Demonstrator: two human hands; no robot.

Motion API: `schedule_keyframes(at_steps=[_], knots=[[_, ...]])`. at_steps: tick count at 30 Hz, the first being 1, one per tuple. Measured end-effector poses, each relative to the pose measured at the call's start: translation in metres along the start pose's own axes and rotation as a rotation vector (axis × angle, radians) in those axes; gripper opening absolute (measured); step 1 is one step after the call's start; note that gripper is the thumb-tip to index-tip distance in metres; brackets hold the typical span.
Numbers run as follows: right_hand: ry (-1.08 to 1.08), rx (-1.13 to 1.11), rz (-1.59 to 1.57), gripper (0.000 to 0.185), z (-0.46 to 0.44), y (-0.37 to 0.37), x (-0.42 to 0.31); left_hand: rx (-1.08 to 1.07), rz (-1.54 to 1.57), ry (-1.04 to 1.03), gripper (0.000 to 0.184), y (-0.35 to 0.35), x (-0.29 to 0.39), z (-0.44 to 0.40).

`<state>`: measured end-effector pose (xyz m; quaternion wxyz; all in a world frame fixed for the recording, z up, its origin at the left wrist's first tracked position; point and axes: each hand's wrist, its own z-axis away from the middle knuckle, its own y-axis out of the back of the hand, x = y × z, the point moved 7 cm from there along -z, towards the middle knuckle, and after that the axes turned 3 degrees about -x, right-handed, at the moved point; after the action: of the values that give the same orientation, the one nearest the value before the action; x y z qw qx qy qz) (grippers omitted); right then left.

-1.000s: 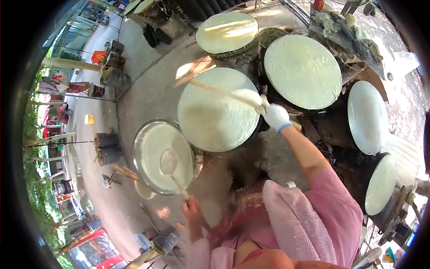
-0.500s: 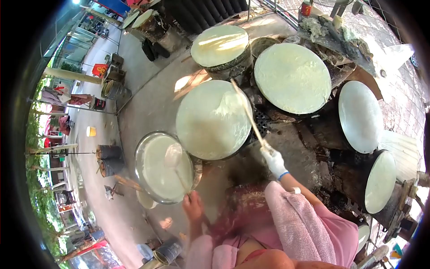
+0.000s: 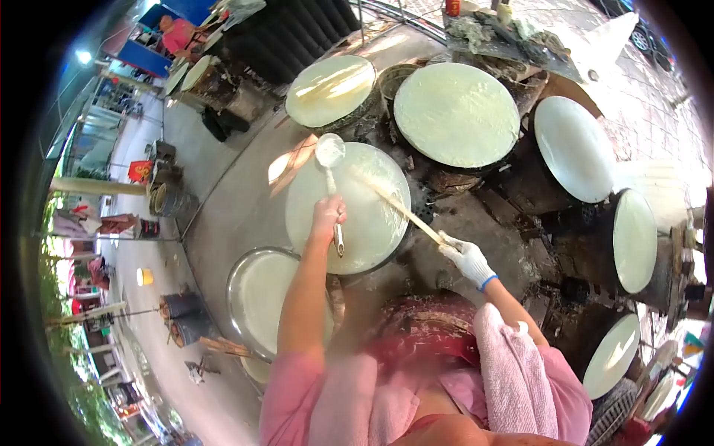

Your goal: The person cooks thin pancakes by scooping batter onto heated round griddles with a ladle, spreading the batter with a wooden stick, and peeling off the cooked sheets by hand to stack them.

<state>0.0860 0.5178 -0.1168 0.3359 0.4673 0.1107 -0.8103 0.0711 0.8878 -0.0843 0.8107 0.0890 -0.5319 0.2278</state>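
My bare left hand point(image 3: 327, 217) is closed around the handle of a ladle point(image 3: 330, 153). The ladle's pale, coated bowl is over the far-left edge of a round griddle point(image 3: 364, 241), which is covered with a whitish batter layer. In my right hand point(image 3: 467, 262), wearing a white glove, is a long wooden stick point(image 3: 413, 218). Its far end reaches across the middle of the same griddle; whether it touches the batter I cannot tell. Nearer on the left, partly behind my left forearm, stands a wide metal basin point(image 3: 232, 297) of pale batter point(image 3: 262, 297).
More round griddles with pale layers surround me: one behind point(image 3: 331, 91), a large one point(image 3: 457, 115), and several to the right, including an upright-looking one point(image 3: 574, 149). A yellow bucket point(image 3: 144, 276) stands far left. A person point(image 3: 177, 36) is in the distance.
My left hand has carried the ladle from the basin up and over the griddle. The stick's far end has moved from the griddle's far edge toward its middle. My view has shifted.
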Motion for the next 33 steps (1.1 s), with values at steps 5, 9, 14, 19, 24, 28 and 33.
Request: schedule_keyframes(at_steps=[5,9,14,19,24,28,33], knots=[[-0.083,-0.023,-0.418,0.047,0.021,-0.100,0.042,-0.110,0.036,0.210,0.024,-0.007,-0.033,0.032],[-0.118,-0.078,-0.455,0.044,0.017,-0.137,0.009,-0.044,0.285,0.263,0.025,0.012,-0.057,0.078],[0.019,0.047,-0.307,0.043,-0.001,-0.149,0.043,0.059,0.662,0.401,0.024,0.016,-0.087,0.103],[-0.219,-0.209,-0.372,0.044,0.034,-0.148,-0.030,-0.291,0.573,-0.127,0.027,0.009,-0.019,0.126],[0.201,0.060,0.088,0.040,0.022,-0.069,-0.033,-0.593,0.615,0.270,0.026,0.019,-0.005,0.103],[0.119,-0.110,0.329,0.050,0.045,-0.025,-0.016,-0.433,0.226,0.281,0.034,-0.075,0.059,0.090],[0.000,0.469,-0.277,0.048,0.105,0.173,0.078,-0.711,0.361,0.401,0.035,-0.270,0.092,0.071]])
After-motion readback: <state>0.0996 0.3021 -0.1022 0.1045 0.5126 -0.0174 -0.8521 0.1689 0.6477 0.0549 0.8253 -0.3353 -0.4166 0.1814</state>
